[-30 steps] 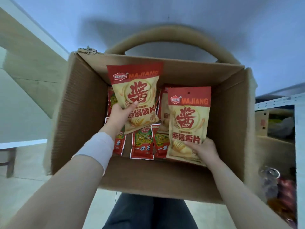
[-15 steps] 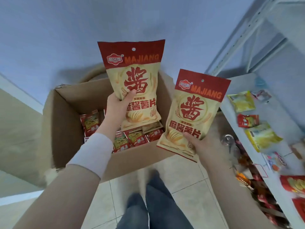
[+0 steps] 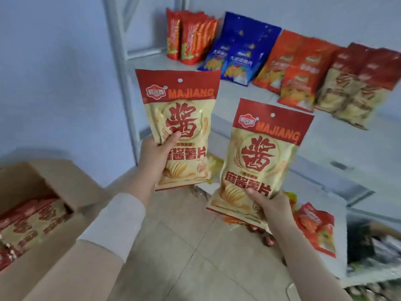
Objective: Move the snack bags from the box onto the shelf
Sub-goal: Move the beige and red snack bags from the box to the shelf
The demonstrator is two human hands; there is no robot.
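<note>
Turned away from the box (image 3: pixel 65 187) and toward the shelf (image 3: pixel 325 146). One second ago reaching down into the box with both hands; now the box low and to the left of the left hand (image 3: pixel 155 158), the shelf just beyond and above both hands.

Holding one snack bag per hand, both upright. Left hand curled round the lower left edge of the left bag (image 3: pixel 180 118), thumb across the front. Right hand (image 3: pixel 271 205) pinching the right bag (image 3: pixel 260 153) at its bottom corner, thumb on the front, fingers hidden behind. Right bag lower than the left bag, not touching it. Beyond both bags, other snack packets (image 3: pixel 249 53) leaning in rows on the shelf.

For the task: lifting finished, carrying nearly finished, placing not yet begun. More bags of the same kind left in the box, so probably more trips to come.
</note>
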